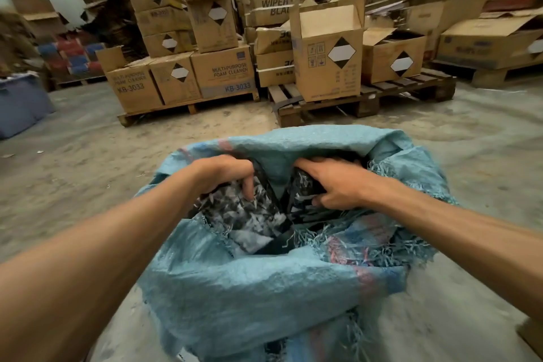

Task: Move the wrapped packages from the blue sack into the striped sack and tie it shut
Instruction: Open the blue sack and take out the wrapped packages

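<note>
Honestly, with both the left hand [227,175] and right hand [332,185] clenched on dark wrapped packages [252,214] down inside the frayed, striped sack [264,288] on the floor, I reckon loose threads at its mouth could snag a package and tear the wrapping.

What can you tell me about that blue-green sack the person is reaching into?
The woven sack looks like teal plastic weave with faint red and blue stripes. It sits slumped on the concrete floor, its mouth open and its cut edges badly frayed. Dark, crinkly wrapped packages fill the opening. The left hand and right hand are both inside the mouth, gripping the packages.
</note>
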`<state>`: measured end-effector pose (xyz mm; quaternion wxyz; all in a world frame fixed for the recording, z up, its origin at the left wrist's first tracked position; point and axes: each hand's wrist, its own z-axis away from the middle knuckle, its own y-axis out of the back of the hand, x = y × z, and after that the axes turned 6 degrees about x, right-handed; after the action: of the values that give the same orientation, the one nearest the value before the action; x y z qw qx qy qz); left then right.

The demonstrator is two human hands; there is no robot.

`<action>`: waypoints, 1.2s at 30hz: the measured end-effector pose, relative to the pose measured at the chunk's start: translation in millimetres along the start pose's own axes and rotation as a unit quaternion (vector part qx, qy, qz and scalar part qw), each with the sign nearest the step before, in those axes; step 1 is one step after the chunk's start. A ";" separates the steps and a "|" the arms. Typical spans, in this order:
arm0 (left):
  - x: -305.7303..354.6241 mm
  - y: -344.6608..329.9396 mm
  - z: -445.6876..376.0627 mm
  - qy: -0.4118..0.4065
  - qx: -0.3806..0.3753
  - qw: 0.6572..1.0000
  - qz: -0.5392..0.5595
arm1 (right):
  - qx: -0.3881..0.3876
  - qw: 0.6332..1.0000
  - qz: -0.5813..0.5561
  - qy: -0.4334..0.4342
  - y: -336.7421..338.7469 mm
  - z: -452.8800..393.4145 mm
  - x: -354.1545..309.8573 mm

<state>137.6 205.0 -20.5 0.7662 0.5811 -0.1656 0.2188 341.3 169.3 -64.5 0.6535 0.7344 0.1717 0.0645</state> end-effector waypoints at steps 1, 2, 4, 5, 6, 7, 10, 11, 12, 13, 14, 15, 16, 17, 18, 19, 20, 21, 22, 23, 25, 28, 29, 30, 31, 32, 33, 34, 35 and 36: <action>0.0 -4.3 -1.9 -0.015 -0.002 1.000 -0.010 | -0.004 1.000 -0.006 -0.016 -2.3 -3.4 -0.8; 0.0 -7.9 -1.5 -0.034 -0.004 0.999 -0.018 | -0.001 0.999 -0.020 -0.037 -6.6 -6.2 -1.2; -4.5 -12.9 0.2 -0.082 0.011 0.996 -0.042 | 0.007 0.995 -0.055 -0.088 -14.0 -9.9 0.6; -8.3 -13.7 3.3 -0.094 0.023 0.994 -0.043 | 0.003 0.992 -0.070 -0.104 -16.8 -10.1 2.1; -13.2 -10.9 7.0 -0.095 0.036 0.994 -0.028 | 0.000 0.990 -0.085 -0.113 -17.6 -9.3 3.8; -20.1 -3.2 9.7 -0.096 0.045 0.994 -0.008 | -0.002 0.988 -0.104 -0.117 -16.0 -8.5 5.7; -45.2 28.3 17.3 -0.063 0.013 0.994 0.089 | -0.009 0.983 -0.145 -0.110 -4.9 -3.7 14.8; -51.6 37.1 21.2 -0.046 -0.013 0.989 0.137 | -0.019 0.983 -0.151 -0.104 -1.3 -1.6 18.4; -55.9 44.6 25.9 -0.036 -0.020 0.982 0.183 | -0.028 0.983 -0.156 -0.097 2.1 0.2 20.5; -58.2 48.6 29.4 -0.035 -0.016 0.973 0.226 | -0.036 0.982 -0.160 -0.092 4.3 2.9 22.1; -59.9 52.3 32.9 -0.032 -0.007 0.966 0.257 | -0.040 0.983 -0.162 -0.082 6.9 5.6 20.1; -59.8 53.5 33.4 -0.028 -0.008 0.958 0.284 | -0.046 0.984 -0.157 -0.067 8.8 9.3 16.0; -60.0 53.3 35.1 -0.019 -0.014 0.951 0.309 | -0.053 0.987 -0.147 -0.044 10.0 13.2 8.9; -59.1 51.3 36.5 -0.004 -0.016 0.941 0.337 | -0.053 0.989 -0.136 -0.019 8.6 17.4 1.9; -59.3 49.0 38.0 0.015 -0.001 0.932 0.363 | -0.039 0.991 -0.127 0.006 5.5 22.3 -4.8; -59.1 47.0 39.6 0.030 0.015 0.921 0.387 | -0.010 0.992 -0.122 0.019 1.2 27.3 -10.1; -59.4 44.4 41.7 0.041 0.037 0.909 0.414 | 0.026 0.992 -0.121 0.017 -5.0 31.8 -13.1; -60.7 43.5 43.2 0.041 0.051 0.899 0.432 | 0.066 0.990 -0.123 0.004 -9.2 36.1 -15.1; -62.5 44.0 44.1 0.041 0.058 0.890 0.450 | 0.098 0.987 -0.129 -0.012 -12.3 39.2 -14.6; -64.3 44.8 44.5 0.043 0.069 0.878 0.472 | 0.115 0.981 -0.153 -0.030 -13.7 40.6 -11.9; -64.3 48.1 49.6 0.043 0.103 0.851 0.514 | 0.121 0.949 -0.280 -0.081 -7.5 40.2 -4.2; -60.2 54.5 53.6 0.004 0.147 0.823 0.549 | 0.122 0.832 -0.504 -0.198 2.5 34.7 8.0; -57.0 56.4 56.7 -0.012 0.166 0.818 0.550 | 0.127 0.790 -0.551 -0.236 4.5 30.3 12.9; -56.2 59.2 57.9 -0.025 0.199 0.818 0.538 | 0.137 0.750 -0.589 -0.267 7.2 24.9 15.7; -52.8 60.4 60.4 -0.047 0.227 0.823 0.519 | 0.148 0.717 -0.617 -0.288 9.7 19.5 17.8; -52.1 61.4 65.2 -0.057 0.255 0.826 0.500 | 0.159 0.698 -0.632 -0.297 11.5 14.9 17.6; -51.4 61.9 68.2 -0.069 0.278 0.830 0.478 | 0.172 0.690 -0.638 -0.296 14.8 10.5 15.9; -51.8 60.9 74.4 -0.076 0.290 0.839 0.454 | 0.188 0.686 -0.638 -0.294 17.3 7.6 12.1; -53.5 59.3 79.4 -0.078 0.299 0.850 0.426 | 0.205 0.682 -0.640 -0.288 20.0 5.9 7.0; -54.5 58.1 87.0 -0.082 0.305 0.862 0.397 | 0.224 0.679 -0.638 -0.284 23.5 5.1 0.8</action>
<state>60.6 126.8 22.8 0.3826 0.6869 -0.3696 0.4952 347.6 162.7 -42.2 0.3698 0.5538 0.4144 -0.6203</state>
